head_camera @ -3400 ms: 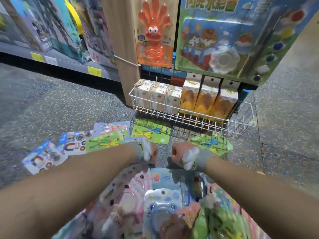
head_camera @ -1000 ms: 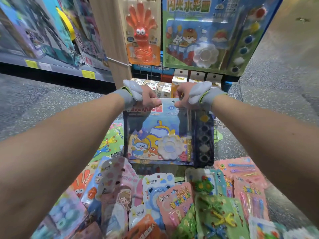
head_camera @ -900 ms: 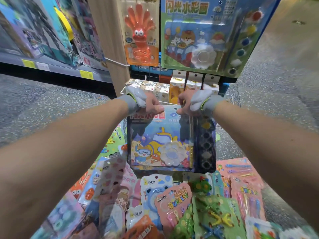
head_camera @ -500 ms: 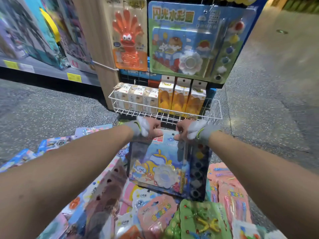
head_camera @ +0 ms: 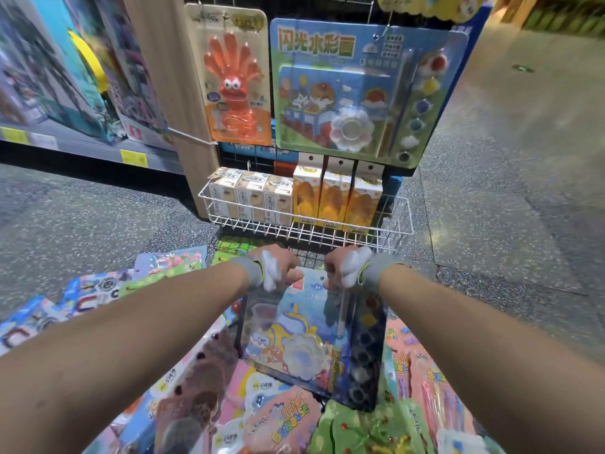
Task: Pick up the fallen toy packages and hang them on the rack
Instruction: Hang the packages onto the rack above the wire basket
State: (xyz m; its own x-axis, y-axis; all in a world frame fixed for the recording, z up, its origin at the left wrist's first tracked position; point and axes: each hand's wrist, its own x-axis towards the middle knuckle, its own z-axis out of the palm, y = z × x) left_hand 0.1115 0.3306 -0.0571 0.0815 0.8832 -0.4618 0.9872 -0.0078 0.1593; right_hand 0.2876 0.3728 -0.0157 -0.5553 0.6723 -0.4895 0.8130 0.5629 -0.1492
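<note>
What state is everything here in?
Blue paint set: held by its top, not hung.
Left hand: grips its top edge.
Right hand: grips its top edge.
Green paint set: hanging on rack.
Orange hand toy: hanging.
Fallen packages: lying on floor.
Boxes: standing in wire basket.

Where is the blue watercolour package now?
Head view, centre: left hand and right hand hold the blue watercolour package just below the white wire basket.

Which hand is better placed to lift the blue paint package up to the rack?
Probably the right hand: it grips the blue paint package at its top edge, below the hanging green paint set. The left hand grips it too, further left.
</note>
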